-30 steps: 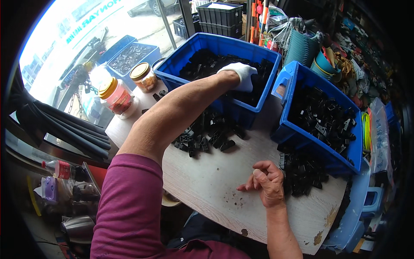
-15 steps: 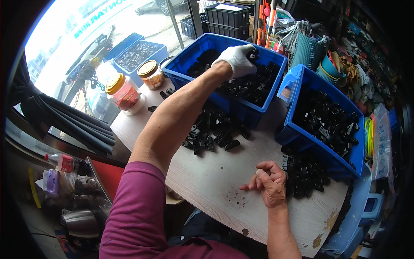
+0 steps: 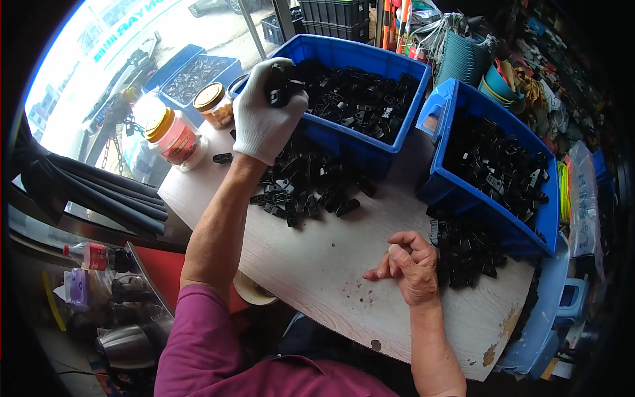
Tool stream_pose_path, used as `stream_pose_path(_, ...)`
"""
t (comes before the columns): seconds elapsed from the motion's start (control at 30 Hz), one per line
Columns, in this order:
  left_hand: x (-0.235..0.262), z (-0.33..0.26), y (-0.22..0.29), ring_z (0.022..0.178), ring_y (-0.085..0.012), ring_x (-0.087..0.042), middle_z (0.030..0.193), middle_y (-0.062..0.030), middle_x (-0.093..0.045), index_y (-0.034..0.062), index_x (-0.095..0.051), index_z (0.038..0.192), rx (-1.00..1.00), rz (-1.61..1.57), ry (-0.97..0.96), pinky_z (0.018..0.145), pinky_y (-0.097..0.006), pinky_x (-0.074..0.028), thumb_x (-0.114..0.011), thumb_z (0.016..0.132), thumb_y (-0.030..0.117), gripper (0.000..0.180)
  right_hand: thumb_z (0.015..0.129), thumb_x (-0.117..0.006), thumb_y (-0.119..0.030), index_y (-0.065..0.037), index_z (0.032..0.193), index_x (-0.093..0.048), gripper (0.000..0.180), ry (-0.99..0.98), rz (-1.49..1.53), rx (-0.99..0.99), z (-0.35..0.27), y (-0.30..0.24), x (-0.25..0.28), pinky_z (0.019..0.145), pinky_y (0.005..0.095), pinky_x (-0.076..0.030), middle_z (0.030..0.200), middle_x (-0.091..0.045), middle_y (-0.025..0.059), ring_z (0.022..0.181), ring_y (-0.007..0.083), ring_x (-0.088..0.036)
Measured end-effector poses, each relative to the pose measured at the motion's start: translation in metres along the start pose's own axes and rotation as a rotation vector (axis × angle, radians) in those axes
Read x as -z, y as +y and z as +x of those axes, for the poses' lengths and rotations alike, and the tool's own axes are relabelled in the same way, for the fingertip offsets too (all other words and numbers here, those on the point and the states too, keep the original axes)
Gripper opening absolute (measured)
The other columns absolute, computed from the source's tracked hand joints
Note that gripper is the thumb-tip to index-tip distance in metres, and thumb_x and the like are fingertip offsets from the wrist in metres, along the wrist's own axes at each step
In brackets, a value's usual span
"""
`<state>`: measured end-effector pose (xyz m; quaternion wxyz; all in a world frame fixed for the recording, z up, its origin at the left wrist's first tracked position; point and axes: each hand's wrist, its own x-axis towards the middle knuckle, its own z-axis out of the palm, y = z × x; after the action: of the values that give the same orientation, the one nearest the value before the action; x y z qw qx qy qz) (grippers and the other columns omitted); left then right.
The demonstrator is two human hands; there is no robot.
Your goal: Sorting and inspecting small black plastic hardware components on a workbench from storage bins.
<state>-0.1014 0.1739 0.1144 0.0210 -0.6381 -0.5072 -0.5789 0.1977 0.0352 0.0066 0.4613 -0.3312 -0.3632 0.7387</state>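
My left hand [image 3: 268, 122], in a white knit glove, is raised at the left end of a blue bin [image 3: 357, 149]. Its fingers are closed around several small black plastic parts [image 3: 280, 92]. Below it on the table, a loose pile of similar parts [image 3: 311, 182] lies against the bin's near side. My bare right hand [image 3: 410, 268] rests at the table's right side, fingers half curled and loosely apart, with nothing visible in them. Just beyond its knuckles is a second pile of black parts [image 3: 466, 258], in front of another blue bin [image 3: 493, 198] full of them.
Two jars with yellow-brown lids, one pink [image 3: 173, 137] and one smaller [image 3: 213, 106], stand at the table's left edge by the window. A blue tub [image 3: 228, 71] of small parts sits outside. Stacked green baskets [image 3: 456, 61] stand at the back right, and a metal kettle [image 3: 126, 345] is lower left.
My left hand has come out of the far blue bin, moving left and nearer, with black parts in its grip. The right hand keeps its pose. The view has shifted slightly.
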Motion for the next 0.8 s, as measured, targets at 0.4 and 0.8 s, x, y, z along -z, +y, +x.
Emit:
stream_pose_path(0.4,0.003,-0.088,-0.017,0.113,-0.0387,-0.059,0.119,-0.0153,-0.065,0.0096,-0.063,0.126,-0.178,0.433,-0.144,0.099,-0.047,-0.049,-0.081,0.069,0.013,0.061,0.1,-0.066,-0.009,0.001,0.115,-0.064,0.018,-0.011,0.035,0.012,0.0,0.001,-0.001,0.072,0.0501,-0.067,0.065,-0.051,0.0013,0.064,0.0147,-0.064)
stream_pose_path(0.8,0.001,-0.089,-0.017,0.1,-0.0342,-0.065,0.105,-0.012,-0.069,0.0056,-0.07,0.107,-0.281,0.414,-0.216,0.085,-0.044,-0.052,-0.076,0.082,0.01,0.027,0.099,-0.065,-0.008,0.001,0.115,-0.064,0.018,-0.019,0.023,0.024,0.001,-0.002,-0.005,0.072,0.0497,-0.067,0.065,-0.051,0.0011,0.064,0.0147,-0.063)
